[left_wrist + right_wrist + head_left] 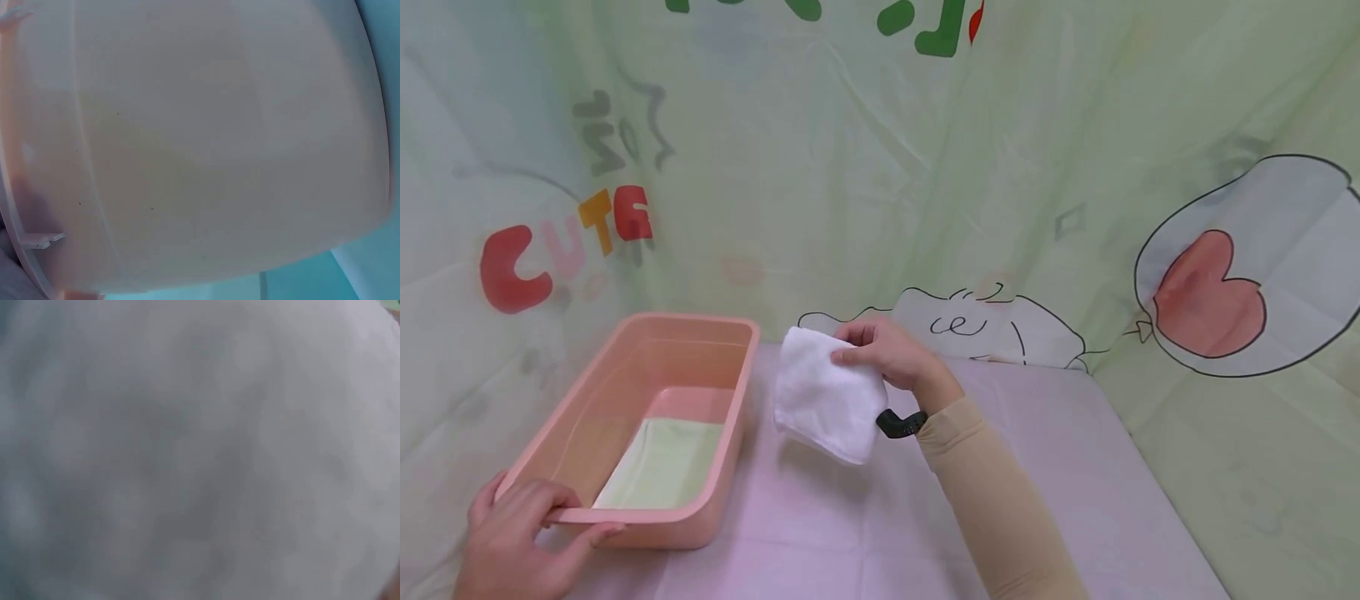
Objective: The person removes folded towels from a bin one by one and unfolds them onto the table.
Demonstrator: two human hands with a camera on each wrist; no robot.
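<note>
A folded white cloth hangs above the table to the right of the pink plastic bin. My right hand pinches the cloth near its top edge, thumb on the near side. In the right wrist view the blurred cloth fills nearly everything. My left hand grips the bin's near left rim, with fingers over the edge and thumb along the outside. The left wrist view shows the bin's outer wall close up. On the bin's floor lies a flat pale green cloth.
A pale lilac cover lies over the table. Printed curtains with letters and a balloon drawing enclose the table at the back and both sides. The bin stands close to the left curtain.
</note>
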